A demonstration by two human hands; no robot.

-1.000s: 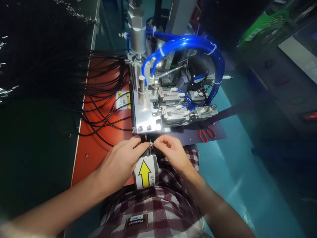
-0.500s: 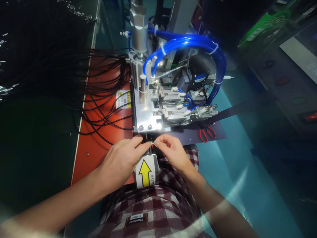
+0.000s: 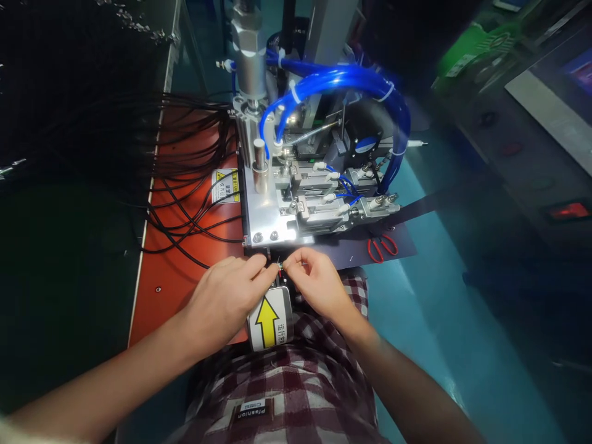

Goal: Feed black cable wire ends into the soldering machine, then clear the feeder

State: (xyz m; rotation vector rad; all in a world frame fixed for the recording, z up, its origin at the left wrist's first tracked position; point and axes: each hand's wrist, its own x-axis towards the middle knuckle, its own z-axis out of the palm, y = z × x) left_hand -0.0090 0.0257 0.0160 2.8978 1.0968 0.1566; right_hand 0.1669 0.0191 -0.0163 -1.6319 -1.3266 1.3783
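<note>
Thin coloured wires, with red, green and white showing, lie between my fingertips at the front of the machine. My left hand comes in over the orange table, thumb and forefinger pinched at the left side of the wires. From the right, my right hand pinches the same wires between thumb and forefinger, its other fingers curled. The ends inside both pinches are hidden. Just below the fingers is a white plate with a yellow arrow. The metal pneumatic fixture stands directly beyond my hands.
Black cables run across the orange tabletop to a dark bundle at the left. Red-handled scissors lie on the dark mat to the right. Thick blue air hoses arch over the fixture. A warning label sits beside it.
The view has shifted slightly, so the machine and table appear a little further left. Both hands keep their pinch at nearly the same place before the fixture.
</note>
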